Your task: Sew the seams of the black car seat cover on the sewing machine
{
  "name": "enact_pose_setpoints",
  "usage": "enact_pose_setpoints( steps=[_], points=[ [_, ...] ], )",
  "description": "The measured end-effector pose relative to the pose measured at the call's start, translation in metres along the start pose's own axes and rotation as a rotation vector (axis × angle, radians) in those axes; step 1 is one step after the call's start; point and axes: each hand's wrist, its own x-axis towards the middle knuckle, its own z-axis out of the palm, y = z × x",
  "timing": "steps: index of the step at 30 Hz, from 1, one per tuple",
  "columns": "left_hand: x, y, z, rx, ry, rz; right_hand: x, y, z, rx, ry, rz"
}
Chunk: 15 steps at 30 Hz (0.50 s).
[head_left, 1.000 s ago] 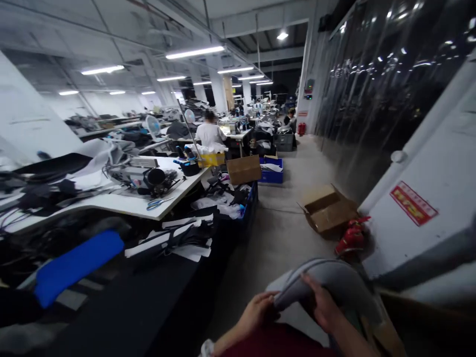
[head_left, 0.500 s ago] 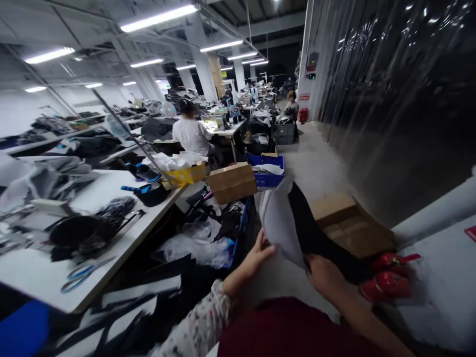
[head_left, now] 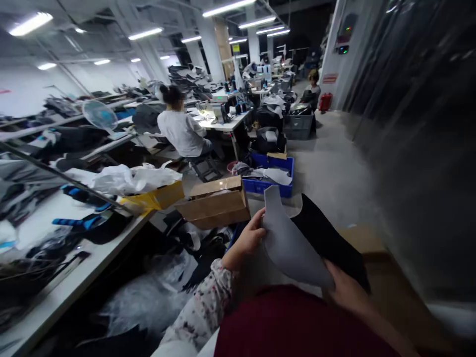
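My left hand (head_left: pixel 247 238), in a floral sleeve, pinches the upper edge of a curved fabric panel (head_left: pixel 293 250) with a pale grey face and a black backing (head_left: pixel 327 243). My right hand (head_left: pixel 347 292) holds the panel's lower edge. The panel is raised in front of my maroon top (head_left: pixel 293 322), with its narrow tip pointing up. My fingers are partly hidden behind it.
To the left, a white worktable (head_left: pixel 70 270) holds plastic bags and dark pieces. Ahead stand a cardboard box (head_left: pixel 211 206) and a blue crate (head_left: pixel 269 187). A seated person (head_left: pixel 180 131) works farther back. A clear plastic curtain (head_left: pixel 416 124) hangs on the right.
The panel has been turned, so its grey face shows more and its black backing less. My right hand has moved lower and to the right. The view has swung left.
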Motion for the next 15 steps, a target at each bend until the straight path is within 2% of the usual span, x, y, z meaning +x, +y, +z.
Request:
enact_pose_setpoints(
  steps=[3,5,9,12,15],
  points=[
    [0.057,0.005,-0.012,0.012,0.119,0.022,0.066,0.018,-0.046,0.024,-0.027,-0.076],
    [0.096,-0.001,-0.022,0.002,0.206,0.011,0.110,0.028,-0.067,0.042,-0.061,-0.124],
    [0.177,-0.029,-0.044,-0.011,0.339,-0.091,0.192,0.051,-0.086,0.129,-0.111,-0.180],
    [0.251,-0.043,-0.053,0.008,0.357,-0.226,0.253,0.070,-0.097,0.211,-0.044,-0.120],
    [0.341,-0.042,-0.047,0.044,0.295,-0.359,0.307,0.094,-0.125,0.258,0.107,0.023]
  ],
)
